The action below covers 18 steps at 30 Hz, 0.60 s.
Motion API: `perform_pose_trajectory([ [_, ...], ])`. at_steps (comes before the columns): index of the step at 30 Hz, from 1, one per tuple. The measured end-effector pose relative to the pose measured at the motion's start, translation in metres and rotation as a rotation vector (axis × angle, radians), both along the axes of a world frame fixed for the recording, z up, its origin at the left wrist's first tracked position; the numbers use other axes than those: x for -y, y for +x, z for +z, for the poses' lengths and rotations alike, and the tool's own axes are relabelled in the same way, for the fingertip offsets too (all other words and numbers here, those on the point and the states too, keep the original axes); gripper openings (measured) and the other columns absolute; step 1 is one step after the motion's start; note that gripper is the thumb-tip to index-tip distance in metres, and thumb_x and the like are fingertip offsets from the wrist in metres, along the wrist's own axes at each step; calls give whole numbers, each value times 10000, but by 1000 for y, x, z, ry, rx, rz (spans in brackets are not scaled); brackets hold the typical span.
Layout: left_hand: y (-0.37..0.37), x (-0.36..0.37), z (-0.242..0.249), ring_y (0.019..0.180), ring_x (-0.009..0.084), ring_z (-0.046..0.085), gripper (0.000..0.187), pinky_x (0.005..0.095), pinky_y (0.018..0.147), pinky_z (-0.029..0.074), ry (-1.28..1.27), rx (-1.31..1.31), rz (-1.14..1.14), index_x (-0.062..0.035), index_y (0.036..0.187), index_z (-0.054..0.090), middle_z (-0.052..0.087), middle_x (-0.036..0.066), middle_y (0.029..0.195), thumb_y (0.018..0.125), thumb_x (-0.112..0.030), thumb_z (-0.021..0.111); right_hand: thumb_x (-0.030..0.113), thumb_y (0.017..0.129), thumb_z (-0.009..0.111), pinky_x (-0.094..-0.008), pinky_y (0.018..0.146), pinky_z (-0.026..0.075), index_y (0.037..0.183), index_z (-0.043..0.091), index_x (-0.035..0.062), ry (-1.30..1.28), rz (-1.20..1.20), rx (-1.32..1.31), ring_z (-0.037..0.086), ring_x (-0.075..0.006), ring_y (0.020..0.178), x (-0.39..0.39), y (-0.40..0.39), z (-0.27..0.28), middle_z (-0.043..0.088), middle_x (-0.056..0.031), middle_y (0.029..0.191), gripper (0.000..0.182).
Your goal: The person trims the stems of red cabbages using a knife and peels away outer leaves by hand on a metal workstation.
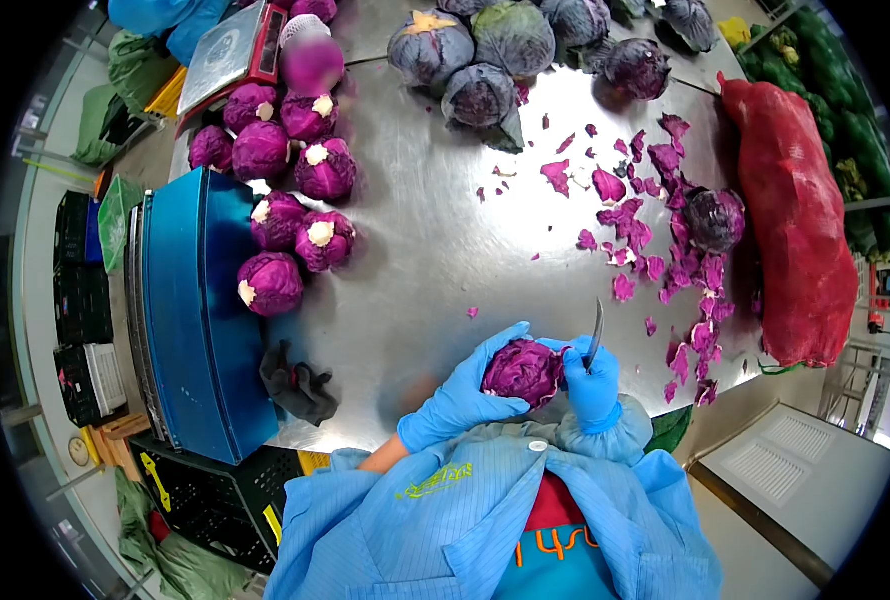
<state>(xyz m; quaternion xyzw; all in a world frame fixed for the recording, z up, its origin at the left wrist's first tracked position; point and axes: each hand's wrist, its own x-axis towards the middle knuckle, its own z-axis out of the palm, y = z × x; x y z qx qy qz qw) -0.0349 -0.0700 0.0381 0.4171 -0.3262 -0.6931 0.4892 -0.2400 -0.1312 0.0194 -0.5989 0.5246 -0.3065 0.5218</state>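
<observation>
A red cabbage (523,376) rests in my gloved left hand (468,388), whose fingers curve round its left side and underneath. My right hand (593,388), also in a blue glove, is closed round a small knife (598,330) with a curved blade that points up and away from me. Right-hand fingers touch the cabbage's right edge, where a bit of leaf sticks out. The knife's handle is mostly hidden in the fist. Both hands are close to my body, at the near edge of the steel table (425,270).
Trimmed red cabbages (270,283) stand at the left beside a scale (227,55) and a blue box (205,310). Untrimmed cabbages (477,95) sit at the far side. Leaf scraps (680,250) and a red mesh sack (793,220) lie right; a dark cloth (298,385) lies near left.
</observation>
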Motion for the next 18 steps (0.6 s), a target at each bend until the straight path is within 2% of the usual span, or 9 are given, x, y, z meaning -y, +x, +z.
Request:
perform_pose_trajectory([
  [2,0,3,0,1291,205,453,993,347,1105,351,-14,-6,7,-29,1463,329,454,116,1409,645,-154,879,73,921,606,-274,512,425,874,645,27,76,-19,18,546,-86,615,1,1,7,593,-33,676,76],
  [5,-1,2,-1,1293,207,452,997,348,1105,354,-40,-14,37,-29,1461,329,450,119,1415,639,-147,881,105,942,582,-268,522,441,834,614,6,50,-72,51,553,-94,602,-1,12,19,653,-57,745,150],
  [8,-7,2,-1,1297,213,450,989,351,1105,355,-75,12,76,-29,1456,334,450,122,1416,639,-142,880,143,962,559,-251,499,436,824,603,-8,-105,-257,262,557,-91,578,-7,25,-2,693,-89,831,209],
  [11,-11,0,1,1304,228,449,971,367,1106,356,-66,-28,151,-29,1447,346,454,126,1413,641,-138,876,162,970,547,-218,503,432,898,615,-25,-131,-379,262,554,-79,579,-8,29,11,704,-108,884,211],
  [14,-10,1,-4,1306,241,450,953,381,1106,357,-61,-102,269,-29,1437,355,458,132,1409,642,-130,870,161,956,585,-192,545,432,940,610,-22,151,-499,471,528,-53,606,15,0,17,696,-89,896,186],
  [17,5,3,-10,1298,243,456,950,376,1104,358,-79,-102,327,-28,1437,349,457,139,1405,646,-125,866,149,932,628,-196,644,453,982,642,8,86,-691,91,529,-67,659,50,-38,-4,682,-63,924,150],
  [18,6,4,-8,1299,243,454,955,373,1103,358,-70,-62,332,-27,1440,343,454,138,1407,648,-127,867,149,924,641,-194,641,446,994,647,15,-8,-608,-30,524,-59,666,55,-43,-3,665,-40,893,151],
])
